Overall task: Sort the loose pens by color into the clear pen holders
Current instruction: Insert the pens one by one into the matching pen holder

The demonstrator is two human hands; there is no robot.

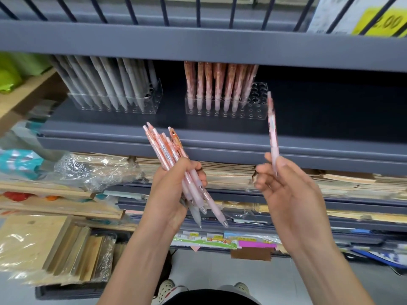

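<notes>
My left hand grips a bundle of pink pens, with one grey pen among them, their tips pointing down and their caps fanning up-left. My right hand pinches a single pink pen upright, just right of the pink holder. On the dark shelf stand two clear pen holders: the left holder is filled with grey pens, the right holder has pink pens on its left side and empty holes on its right.
The grey shelf lip runs in front of the holders, with an upper shelf edge just above the pen tops. Below are stacked notebooks, plastic wrap and wooden boards. A yellow price tag hangs top right.
</notes>
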